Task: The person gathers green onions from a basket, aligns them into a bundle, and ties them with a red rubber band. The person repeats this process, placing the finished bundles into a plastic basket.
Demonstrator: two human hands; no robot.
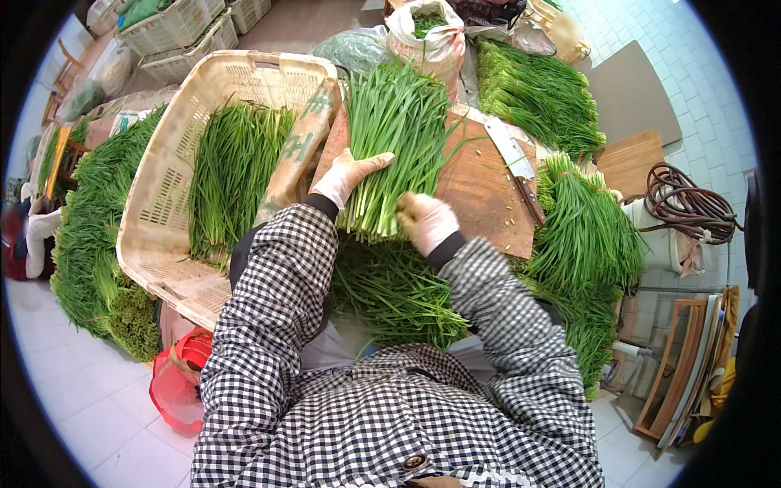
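A thick bunch of green chives point(396, 128) lies over the left part of a wooden cutting board point(482, 195), its pale cut ends towards me. My left hand point(348, 177), in a thin pale glove, rests on the bunch's left side with the thumb across the stems. Beside the lower right of the cut ends is my gloved right hand point(427, 222), blurred, its fingers curled; whether it grips any stems is unclear. A cleaver point(509, 149) with a brown handle lies on the board's right side, among small cut bits. Loose chives point(396, 299) lie below the board, over my lap.
A plastic crate point(137, 226) with chives and a rolled sack stands at my left. Chive piles point(91, 244) flank both sides, with stacked bundles point(537, 97) at the back right. Beyond the board stands a white woven sack point(427, 36). A coiled hose point(689, 204) hangs at the right.
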